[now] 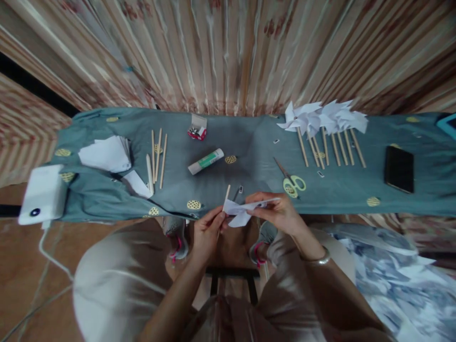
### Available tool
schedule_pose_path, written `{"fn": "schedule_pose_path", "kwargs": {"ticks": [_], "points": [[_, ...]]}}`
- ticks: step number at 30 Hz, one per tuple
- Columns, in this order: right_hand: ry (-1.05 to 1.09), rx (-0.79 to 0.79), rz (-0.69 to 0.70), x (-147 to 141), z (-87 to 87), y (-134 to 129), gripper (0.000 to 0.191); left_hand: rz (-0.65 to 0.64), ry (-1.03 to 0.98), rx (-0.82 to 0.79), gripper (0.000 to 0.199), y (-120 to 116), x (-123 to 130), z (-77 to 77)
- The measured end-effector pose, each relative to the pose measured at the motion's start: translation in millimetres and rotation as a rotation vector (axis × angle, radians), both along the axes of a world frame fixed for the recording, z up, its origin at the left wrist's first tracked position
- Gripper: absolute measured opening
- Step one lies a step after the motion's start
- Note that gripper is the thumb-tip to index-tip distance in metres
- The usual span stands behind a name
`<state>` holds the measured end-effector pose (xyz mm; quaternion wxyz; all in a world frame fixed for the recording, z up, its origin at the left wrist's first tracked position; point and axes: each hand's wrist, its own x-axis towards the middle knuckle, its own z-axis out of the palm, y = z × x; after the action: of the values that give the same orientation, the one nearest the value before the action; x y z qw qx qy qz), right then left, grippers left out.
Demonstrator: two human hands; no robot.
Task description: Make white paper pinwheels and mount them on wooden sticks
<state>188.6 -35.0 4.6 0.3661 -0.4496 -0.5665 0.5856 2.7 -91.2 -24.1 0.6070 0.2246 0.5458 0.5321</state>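
Note:
Just over the table's near edge, my left hand (208, 230) is closed on a thin wooden stick (227, 191) whose top end shows above the fingers. A white paper pinwheel (238, 214) lies against that stick. My right hand (276, 213) pinches the pinwheel's paper on the other side, with a bracelet on the wrist. How the paper joins the stick is hidden by the fingers. Beyond the hands lie a glue stick (205, 161) and, to the right, scissors with light green handles (294, 185).
Finished pinwheels (324, 118) lie in a row at the back right, near a black phone (399, 168). Loose sticks (157, 159), a paper stack (107, 154) and a white device with a cable (42, 194) are at left. A small red-and-white box (197, 127) stands behind.

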Motion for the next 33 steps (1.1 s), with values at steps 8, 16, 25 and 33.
{"fn": "schedule_pose_path", "kwargs": {"ticks": [8, 16, 25, 33], "points": [[-0.041, 0.037, 0.263, -4, 2.9, -4, 0.015, 0.080, -0.408, -0.385, 0.039, -4, 5, -26.7], [-0.193, 0.194, 0.106, -19, -8.1, 2, 0.006, 0.052, -0.418, -0.436, 0.024, -4, 9, -38.3], [-0.320, 0.342, 0.037, -32, -18.6, 3, 0.016, 0.071, -0.469, -0.500, 0.022, -2, 10, -34.4], [-0.315, 0.417, 0.044, -33, -20.5, 6, 0.017, 0.032, -0.417, -0.512, 0.019, -3, 9, -38.9]]}}
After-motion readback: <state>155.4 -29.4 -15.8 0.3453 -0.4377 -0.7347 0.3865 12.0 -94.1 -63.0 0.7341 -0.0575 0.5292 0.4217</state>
